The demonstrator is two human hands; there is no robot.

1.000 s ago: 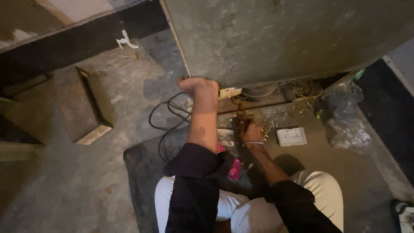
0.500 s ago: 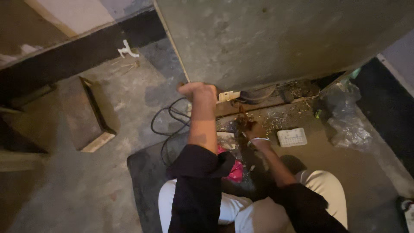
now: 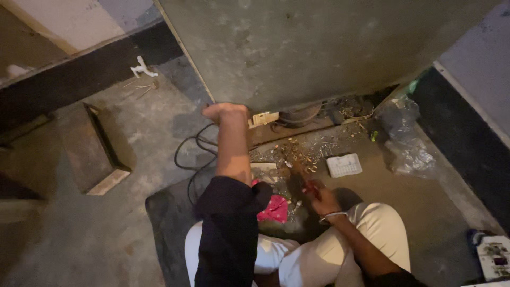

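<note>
Fingers of the left hand are curling under the bottom edge of the tilted grey metal cabinet, propping it; a steady hold looks wise. The right hand, near the scattered screws, is pinching a small red-handled tool, its long axis seemingly pointing away toward the cabinet base, though that is hard to tell. A black cable is looping below the left fingers.

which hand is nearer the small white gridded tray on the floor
Right. The right hand is low over the floor debris, just left of and below the small white gridded tray. The left hand grips the grey metal cabinet's bottom edge, farther away.
</note>
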